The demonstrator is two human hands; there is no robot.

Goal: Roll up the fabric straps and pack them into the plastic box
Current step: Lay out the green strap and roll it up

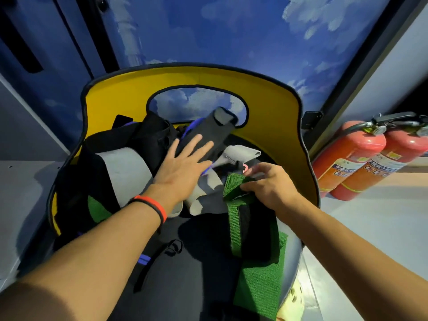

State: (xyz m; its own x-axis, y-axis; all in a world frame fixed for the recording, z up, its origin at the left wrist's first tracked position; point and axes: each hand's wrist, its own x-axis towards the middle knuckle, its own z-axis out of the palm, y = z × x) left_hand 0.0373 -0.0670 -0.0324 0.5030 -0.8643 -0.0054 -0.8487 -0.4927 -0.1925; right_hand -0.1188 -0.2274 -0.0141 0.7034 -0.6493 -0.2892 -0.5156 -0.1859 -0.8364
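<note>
Both forearms (pixel 92 262) are hanging over the yellow-walled bin (pixel 190 76) of heaped fabric straps (pixel 125 170). Left hand (pixel 183 167) is pressing flat, fingers spread, on a dark grey strap (pixel 215 133); right hand (pixel 271 186) is pinching the end of the green strap (pixel 234 188). Pinning the pile while drawing it free seems wisest.

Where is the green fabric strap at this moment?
The green strap lies right of centre in the head view, inside the yellow-walled container, its upper end pinched by the right hand, beside the grey straps.
</note>
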